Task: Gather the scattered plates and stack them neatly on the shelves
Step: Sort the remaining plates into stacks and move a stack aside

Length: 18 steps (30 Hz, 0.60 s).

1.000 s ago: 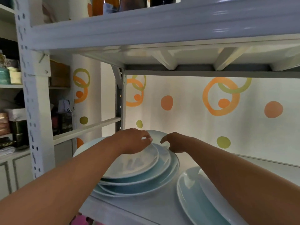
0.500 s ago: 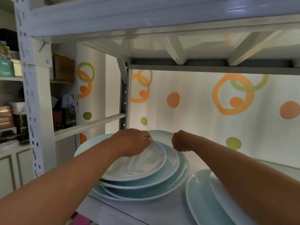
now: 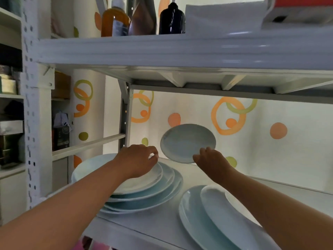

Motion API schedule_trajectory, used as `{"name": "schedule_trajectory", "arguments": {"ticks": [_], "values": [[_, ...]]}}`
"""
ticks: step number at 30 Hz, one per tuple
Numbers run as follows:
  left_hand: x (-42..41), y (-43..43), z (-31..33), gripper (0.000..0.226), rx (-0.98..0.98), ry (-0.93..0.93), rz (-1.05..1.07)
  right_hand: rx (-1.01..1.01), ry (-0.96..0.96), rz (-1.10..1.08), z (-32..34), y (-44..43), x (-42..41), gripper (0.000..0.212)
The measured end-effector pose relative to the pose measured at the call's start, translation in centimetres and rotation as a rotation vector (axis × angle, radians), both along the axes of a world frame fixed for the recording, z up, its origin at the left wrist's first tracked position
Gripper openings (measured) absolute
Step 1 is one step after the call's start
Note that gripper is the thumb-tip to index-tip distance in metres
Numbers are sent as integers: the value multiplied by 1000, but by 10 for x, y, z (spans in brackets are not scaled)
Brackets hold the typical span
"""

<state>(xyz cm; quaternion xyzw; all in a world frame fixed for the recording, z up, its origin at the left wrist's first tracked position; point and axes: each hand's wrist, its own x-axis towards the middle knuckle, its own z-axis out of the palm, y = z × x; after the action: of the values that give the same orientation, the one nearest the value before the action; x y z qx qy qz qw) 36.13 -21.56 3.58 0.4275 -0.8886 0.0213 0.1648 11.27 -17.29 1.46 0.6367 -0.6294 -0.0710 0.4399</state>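
Observation:
A stack of several pale blue and white plates [image 3: 158,192] sits on the white metal shelf [image 3: 162,224] at the left. My left hand [image 3: 138,160] rests on the top white plate, fingers curled at its far rim. My right hand [image 3: 210,160] pinches the lower edge of a small pale blue plate [image 3: 187,141] and holds it tilted up above the shelf, behind the stack. Two more plates, a blue one with a white one on it [image 3: 216,219], lie at the right under my right forearm.
The shelf above [image 3: 180,51] hangs low over the plates and carries bottles [image 3: 115,22] and boxes. A perforated upright [image 3: 32,123] stands at the left, a cross rail [image 3: 86,145] behind it. The back wall shows orange and green circles.
My right hand has lifted a small blue plate from behind the stack and tilted it upright. My left hand stays on the top plate. The camera has tipped upward.

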Motion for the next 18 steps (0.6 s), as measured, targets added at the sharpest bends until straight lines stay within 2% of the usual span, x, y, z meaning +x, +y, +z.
{"name": "schedule_trajectory", "arguments": {"ticks": [4,8,11,13,18], "values": [[-8,21,2,43,-154,4,-14,-108,-14,25,13,42,7,37],[-3,39,-2,49,-366,143,-58,-172,-76,96,31,71,23,42],[9,49,-7,38,-591,169,-109,-203,-77,164,37,86,42,45],[21,53,-7,32,-699,101,-89,-216,-73,215,37,93,57,45],[61,63,-1,17,-786,23,-86,-225,-110,306,32,94,92,45]]}}
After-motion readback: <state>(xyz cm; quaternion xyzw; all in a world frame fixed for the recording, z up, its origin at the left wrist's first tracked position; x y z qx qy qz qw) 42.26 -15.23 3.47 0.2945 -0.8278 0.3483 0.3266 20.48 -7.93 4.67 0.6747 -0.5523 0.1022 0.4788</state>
